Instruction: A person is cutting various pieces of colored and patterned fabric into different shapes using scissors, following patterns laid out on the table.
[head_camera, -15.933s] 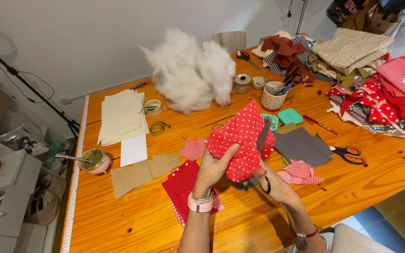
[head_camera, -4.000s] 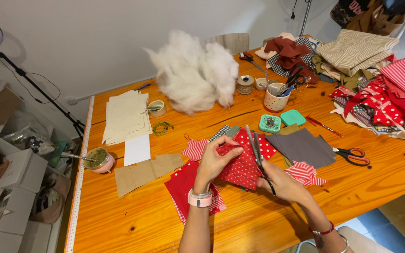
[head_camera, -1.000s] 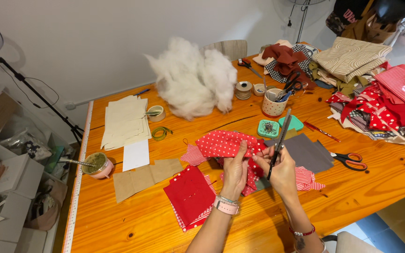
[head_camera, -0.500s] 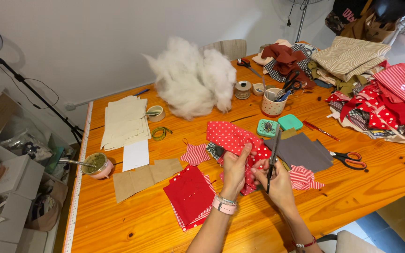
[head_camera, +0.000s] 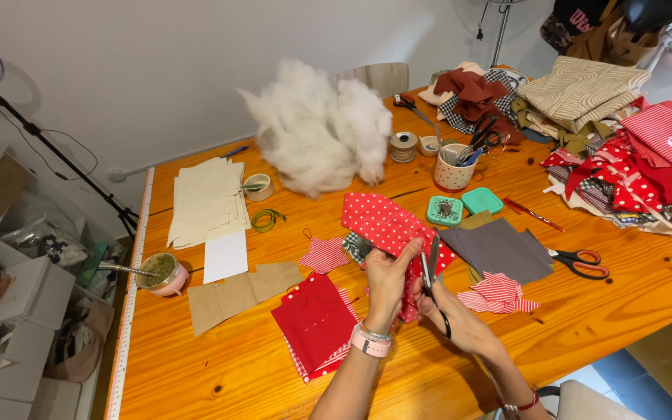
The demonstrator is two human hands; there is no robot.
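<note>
My left hand (head_camera: 386,284) holds up a piece of red fabric with white dots (head_camera: 386,222) above the wooden table (head_camera: 196,373). My right hand (head_camera: 449,311) grips black-handled scissors (head_camera: 432,272), blades pointing up against the fabric's right edge. Both hands sit close together near the table's front middle. Under them lies a stack of red fabric pieces (head_camera: 316,323).
A big heap of white stuffing (head_camera: 316,128) sits at the back. Cream paper sheets (head_camera: 208,198), brown card (head_camera: 243,292), a grey sheet (head_camera: 499,249), orange-handled scissors (head_camera: 581,263), a cup of tools (head_camera: 453,167) and piled fabrics (head_camera: 624,148) surround the hands. A pink bowl (head_camera: 157,272) stands left.
The dotted fabric has been lifted and turned in my left hand. The scissors have come from leaning right to standing nearly upright at the fabric's edge.
</note>
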